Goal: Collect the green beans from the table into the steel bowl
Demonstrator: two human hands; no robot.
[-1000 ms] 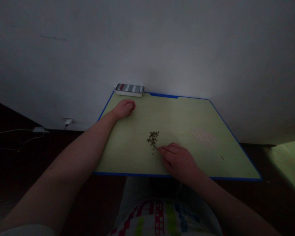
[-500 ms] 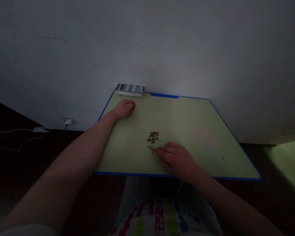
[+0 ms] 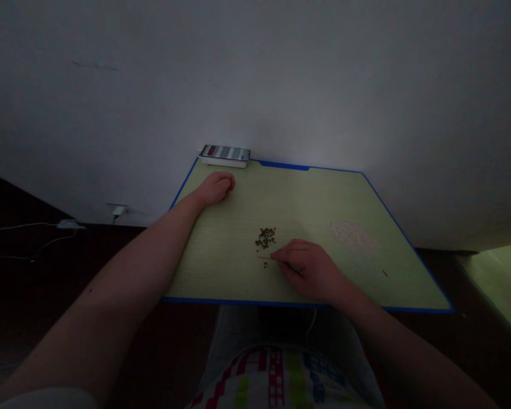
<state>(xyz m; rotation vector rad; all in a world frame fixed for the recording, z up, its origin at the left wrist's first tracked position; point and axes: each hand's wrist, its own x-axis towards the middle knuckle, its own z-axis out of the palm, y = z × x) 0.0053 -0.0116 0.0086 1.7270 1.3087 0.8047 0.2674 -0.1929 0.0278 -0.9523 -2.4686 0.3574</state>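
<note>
A small heap of dark green beans [image 3: 265, 238] lies near the middle of a light green table with a blue rim [image 3: 306, 304]. My right hand [image 3: 309, 268] rests just right of the heap, fingers pinched on a thin stick [image 3: 264, 258] whose tip points left below the beans. A stray bean [image 3: 264, 264] lies under that tip. A pale patch of white grains [image 3: 354, 236] is spread further right. My left hand [image 3: 217, 187] lies curled in a loose fist at the table's far left, away from the beans.
A phone on a white block [image 3: 225, 155] leans at the table's back left corner against the wall. A tiny dark speck [image 3: 385, 273] lies at the right. A charger and cables [image 3: 70, 225] run along the floor on the left. Another green surface [image 3: 500, 278] shows at the right edge.
My right hand has shifted slightly and turned, and the stick now points left below the bean heap. My left hand has not moved.
</note>
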